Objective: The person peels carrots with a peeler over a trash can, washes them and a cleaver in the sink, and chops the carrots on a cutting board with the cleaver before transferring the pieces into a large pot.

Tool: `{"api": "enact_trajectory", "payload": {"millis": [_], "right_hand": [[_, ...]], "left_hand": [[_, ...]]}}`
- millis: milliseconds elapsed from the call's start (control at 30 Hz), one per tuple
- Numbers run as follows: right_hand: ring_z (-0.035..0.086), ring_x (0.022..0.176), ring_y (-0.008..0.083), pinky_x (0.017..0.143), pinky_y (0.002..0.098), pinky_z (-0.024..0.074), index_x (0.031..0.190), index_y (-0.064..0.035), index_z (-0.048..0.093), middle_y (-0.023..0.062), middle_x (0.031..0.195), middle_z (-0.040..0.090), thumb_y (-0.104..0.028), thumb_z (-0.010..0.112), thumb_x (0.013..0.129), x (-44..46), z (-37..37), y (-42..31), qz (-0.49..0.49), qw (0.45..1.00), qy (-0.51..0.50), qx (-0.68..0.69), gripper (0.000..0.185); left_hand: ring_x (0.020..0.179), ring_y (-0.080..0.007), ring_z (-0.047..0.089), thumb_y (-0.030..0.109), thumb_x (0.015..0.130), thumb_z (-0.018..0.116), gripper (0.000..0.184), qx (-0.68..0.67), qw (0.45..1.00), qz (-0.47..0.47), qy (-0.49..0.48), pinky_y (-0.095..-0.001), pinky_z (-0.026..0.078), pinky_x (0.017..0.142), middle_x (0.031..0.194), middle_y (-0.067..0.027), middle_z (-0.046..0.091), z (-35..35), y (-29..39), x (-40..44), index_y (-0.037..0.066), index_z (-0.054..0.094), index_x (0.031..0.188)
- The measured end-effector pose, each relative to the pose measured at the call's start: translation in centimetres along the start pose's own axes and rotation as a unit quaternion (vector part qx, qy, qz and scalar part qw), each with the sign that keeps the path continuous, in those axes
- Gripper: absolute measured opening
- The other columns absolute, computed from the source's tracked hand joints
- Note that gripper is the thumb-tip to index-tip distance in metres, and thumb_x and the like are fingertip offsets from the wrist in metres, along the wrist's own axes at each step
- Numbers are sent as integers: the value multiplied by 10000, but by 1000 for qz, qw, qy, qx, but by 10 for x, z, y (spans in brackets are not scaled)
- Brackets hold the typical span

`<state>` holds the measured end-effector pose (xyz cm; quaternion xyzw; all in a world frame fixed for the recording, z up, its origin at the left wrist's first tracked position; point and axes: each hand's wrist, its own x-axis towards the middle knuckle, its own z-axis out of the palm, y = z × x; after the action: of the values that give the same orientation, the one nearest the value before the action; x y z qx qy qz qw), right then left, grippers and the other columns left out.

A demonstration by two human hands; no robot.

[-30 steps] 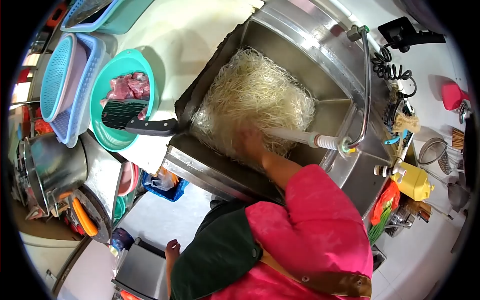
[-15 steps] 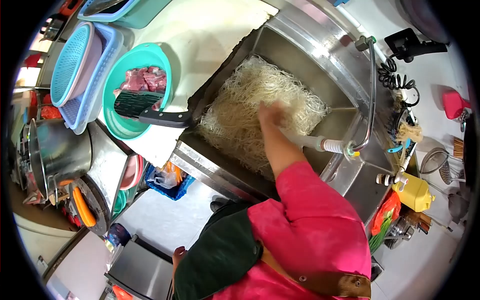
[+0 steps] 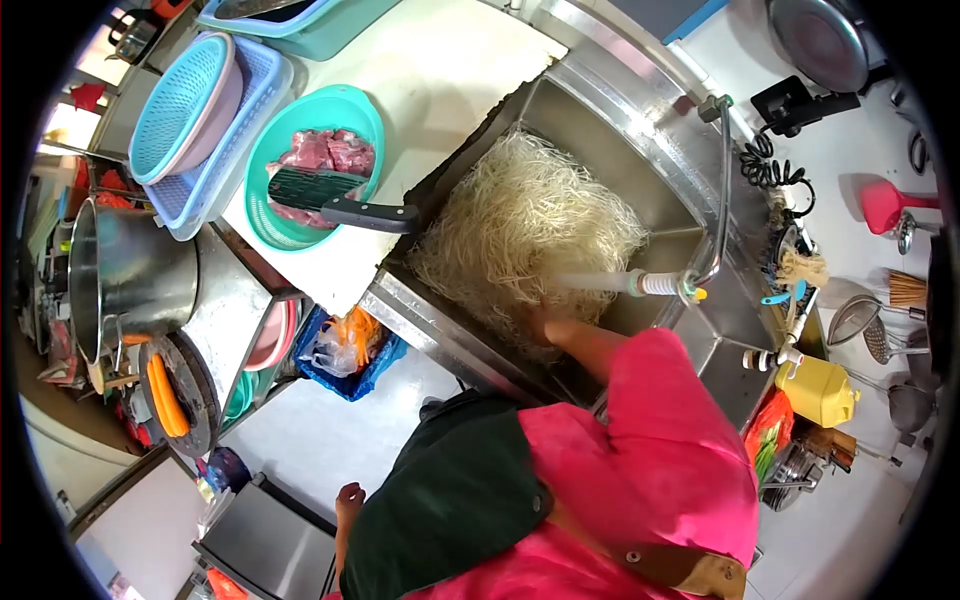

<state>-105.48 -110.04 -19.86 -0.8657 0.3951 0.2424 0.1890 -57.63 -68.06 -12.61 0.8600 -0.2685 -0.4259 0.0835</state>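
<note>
A large heap of pale, thin vermicelli noodles (image 3: pixel 540 200) fills much of the steel sink (image 3: pixel 680 265). My right hand (image 3: pixel 543 322) reaches into the near edge of the heap, its fingers buried among the strands, so their grip does not show. Beside it, water runs from a tap with a white ribbed nozzle (image 3: pixel 660 284) onto the noodles. My left hand (image 3: pixel 349 495) hangs low at my side, away from the sink, fingers curled in with nothing visible in them.
On the counter left of the sink, a cleaver (image 3: pixel 340 205) lies across a green colander (image 3: pixel 262 215) of raw meat (image 3: pixel 325 150). Its handle points toward the sink. Stacked baskets (image 3: pixel 180 110) and a big steel pot (image 3: pixel 150 275) stand further left. A yellow jug (image 3: pixel 820 392) sits at right.
My right hand has moved from the middle of the noodle heap toward its near edge, close to the sink's front wall. The noodles are bunched up differently. My left hand still hangs low.
</note>
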Motion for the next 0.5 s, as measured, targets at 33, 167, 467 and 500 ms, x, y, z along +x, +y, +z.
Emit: {"api": "enact_trajectory", "payload": {"millis": [33,167,467,500], "right_hand": [[446,1082,360,842,490,400,1153,-172,527,139,1101,542,-331,482,821,-7,-15,6,16,993,-77,90,370],[600,813,312,726,405,463,1030,-157,594,132,916,618,-353,532,809,-58,-121,-2,95,994,-12,60,301],[544,868,309,747,418,441,916,-69,577,112,957,586,38,540,646,-163,-258,6,62,790,610,22,293],[530,910,324,806,422,423,967,-52,575,146,1028,562,9,556,677,-184,-282,15,128,806,577,-32,297]], "left_hand": [[774,-194,616,152,720,614,289,-12,1000,9,-10,-302,485,688,842,-118,644,3,-13,7,10,597,971],[709,-171,606,148,709,611,288,-44,999,5,-6,-290,482,648,781,-100,640,-4,-17,25,0,601,955],[801,-217,609,154,715,598,285,-41,999,22,14,-314,475,728,846,-124,639,-35,48,27,12,601,962],[808,-219,610,150,713,597,271,-7,999,46,17,-313,474,732,845,-130,638,-41,65,16,7,607,943]]}}
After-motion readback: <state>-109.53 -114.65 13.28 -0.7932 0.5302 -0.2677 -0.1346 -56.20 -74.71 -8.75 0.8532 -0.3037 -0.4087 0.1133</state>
